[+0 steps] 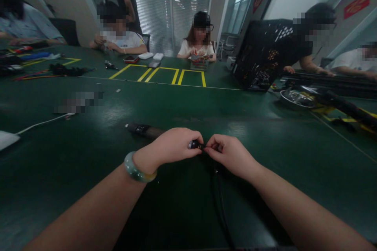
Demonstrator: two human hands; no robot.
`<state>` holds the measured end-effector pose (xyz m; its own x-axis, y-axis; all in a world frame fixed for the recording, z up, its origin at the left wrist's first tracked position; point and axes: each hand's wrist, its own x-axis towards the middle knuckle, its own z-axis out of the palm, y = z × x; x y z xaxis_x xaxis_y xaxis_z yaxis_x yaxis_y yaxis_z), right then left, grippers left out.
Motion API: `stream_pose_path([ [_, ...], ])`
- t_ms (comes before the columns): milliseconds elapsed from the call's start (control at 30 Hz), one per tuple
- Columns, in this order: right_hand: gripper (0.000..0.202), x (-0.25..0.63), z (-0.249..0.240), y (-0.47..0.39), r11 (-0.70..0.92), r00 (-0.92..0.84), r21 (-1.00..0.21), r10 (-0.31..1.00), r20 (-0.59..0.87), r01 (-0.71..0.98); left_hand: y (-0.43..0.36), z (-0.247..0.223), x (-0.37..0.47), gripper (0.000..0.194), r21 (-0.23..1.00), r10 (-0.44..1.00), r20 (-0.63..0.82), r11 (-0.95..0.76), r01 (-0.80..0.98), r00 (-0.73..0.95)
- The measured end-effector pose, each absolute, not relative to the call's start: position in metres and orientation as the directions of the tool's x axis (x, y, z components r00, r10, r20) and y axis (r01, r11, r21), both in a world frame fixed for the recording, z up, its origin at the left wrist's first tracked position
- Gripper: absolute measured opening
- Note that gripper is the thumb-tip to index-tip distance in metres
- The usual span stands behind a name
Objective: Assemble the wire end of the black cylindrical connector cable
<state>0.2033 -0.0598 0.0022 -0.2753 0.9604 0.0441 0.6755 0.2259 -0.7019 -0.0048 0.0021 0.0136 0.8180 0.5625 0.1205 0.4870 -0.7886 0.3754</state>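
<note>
My left hand (173, 145) is closed around the rear part of a dark, stick-shaped tool that looks like an electric screwdriver (144, 130). Its narrow metal tip points left, and its middle is hidden under my palm. A black end piece (193, 144) shows between my thumb and fingers. Close beside it, my right hand (225, 150) pinches at the end of a black cable (219, 192), which hangs down toward the near table edge. Whether the cable end is joined to the tool cannot be made out.
The green table (182, 102) carries yellow tape outlines (193, 71). A perforated black panel (256, 55) and a metal bowl (297, 98) stand at the right. Wires (59, 70) lie back left; a white cord (44, 122) runs across the left. Several people work around the table.
</note>
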Motion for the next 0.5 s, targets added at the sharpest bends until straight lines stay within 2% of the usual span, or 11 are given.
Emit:
stream_pose_path([
  [167, 0.007, 0.2067, -0.0018, -0.0543, 0.215, -0.256, -0.718, 0.965, 0.053, 0.662, -0.0029, 0.0068, 0.0018, 0.019, 0.231, 0.590, 0.217, -0.805, 0.546, 0.778],
  [267, 0.007, 0.2070, -0.0034, -0.0533, 0.217, -0.259, -0.726, 0.964, 0.056, 0.652, -0.0031, 0.0064, 0.0025, 0.017, 0.230, 0.576, 0.241, -0.816, 0.531, 0.781],
  [500, 0.011, 0.2058, -0.0026, -0.0537, 0.179, -0.217, -0.732, 0.975, 0.044, 0.657, 0.0031, 0.0084, -0.0027, 0.025, 0.234, 0.574, 0.219, -0.816, 0.529, 0.789],
])
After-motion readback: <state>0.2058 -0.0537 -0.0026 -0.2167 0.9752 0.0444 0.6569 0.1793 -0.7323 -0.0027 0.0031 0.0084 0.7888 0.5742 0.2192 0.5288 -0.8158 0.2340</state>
